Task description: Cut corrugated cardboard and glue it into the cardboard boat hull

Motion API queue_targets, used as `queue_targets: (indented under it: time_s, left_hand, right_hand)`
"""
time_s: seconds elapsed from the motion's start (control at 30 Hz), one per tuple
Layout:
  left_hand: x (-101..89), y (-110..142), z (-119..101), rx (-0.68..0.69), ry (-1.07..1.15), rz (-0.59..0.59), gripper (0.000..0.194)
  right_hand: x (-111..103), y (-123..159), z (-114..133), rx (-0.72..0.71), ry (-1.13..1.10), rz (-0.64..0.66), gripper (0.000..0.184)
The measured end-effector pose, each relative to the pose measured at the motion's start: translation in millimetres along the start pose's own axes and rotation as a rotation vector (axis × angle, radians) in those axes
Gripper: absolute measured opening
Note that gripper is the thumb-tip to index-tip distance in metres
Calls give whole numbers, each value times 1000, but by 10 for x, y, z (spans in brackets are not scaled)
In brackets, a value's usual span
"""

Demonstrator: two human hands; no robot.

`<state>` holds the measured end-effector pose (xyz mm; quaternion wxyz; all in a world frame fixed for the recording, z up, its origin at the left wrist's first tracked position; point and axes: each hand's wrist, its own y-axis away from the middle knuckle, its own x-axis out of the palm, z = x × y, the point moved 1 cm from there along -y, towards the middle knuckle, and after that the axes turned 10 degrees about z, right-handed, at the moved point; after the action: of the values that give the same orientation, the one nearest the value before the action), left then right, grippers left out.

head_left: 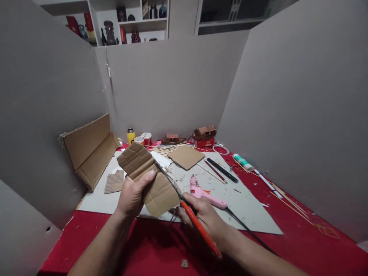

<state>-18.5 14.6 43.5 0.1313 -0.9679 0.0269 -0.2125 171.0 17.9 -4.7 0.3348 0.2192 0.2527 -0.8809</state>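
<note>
My left hand (pixel 133 195) grips a creased piece of brown cardboard (pixel 161 191), its thumb pressed on the near face. Red-handled scissors (pixel 198 226) are in my right hand (pixel 205 214), whose fingers wrap around the handles. Their dark blades lie along the right edge of the cardboard; whether they bite into it I cannot tell. Just beyond my right hand, a pink hot glue gun (pixel 205 193) rests on the pale work board (pixel 247 212).
A flat cardboard sheet (pixel 186 156), black stick (pixel 222 170) and thin wooden sticks (pixel 169 149) lie farther back. Two model boats (pixel 204 132), cups (pixel 146 138) and a yellow bottle (pixel 130 136) line the rear. Folded cardboard (pixel 92 153) stands left; a tube (pixel 243 162) lies right.
</note>
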Motion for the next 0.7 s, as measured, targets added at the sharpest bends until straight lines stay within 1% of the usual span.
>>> queue_targets:
  time_s: [0.07, 0.13, 0.23, 0.33, 0.4, 0.53, 0.7]
  left_hand:
    - [-11, -9, -44, 21, 6, -35, 43]
    - [-25, -20, -92, 75, 3, -104, 42]
    - [-32, -27, -128, 140, -24, -180, 36]
    - [-12, -14, -106, 110, -54, -165, 27]
    - [7, -4, -77, 86, -73, -141, 25]
    - [24, -7, -39, 89, -74, -152, 29]
    - [32, -19, -14, 69, -21, -171, 33]
  right_hand:
    - [25, -3, 14, 1, -21, 2, 22]
    - [51, -13, 39, 14, -35, 21, 22]
    - [68, -32, 71, 50, 13, 17, 22]
    - [47, -48, 80, 108, 115, -18, 19]
    - [26, -57, 79, 129, 140, -23, 15]
    - [12, -59, 68, 106, 112, -20, 19]
    - [43, -24, 33, 67, 137, -70, 22]
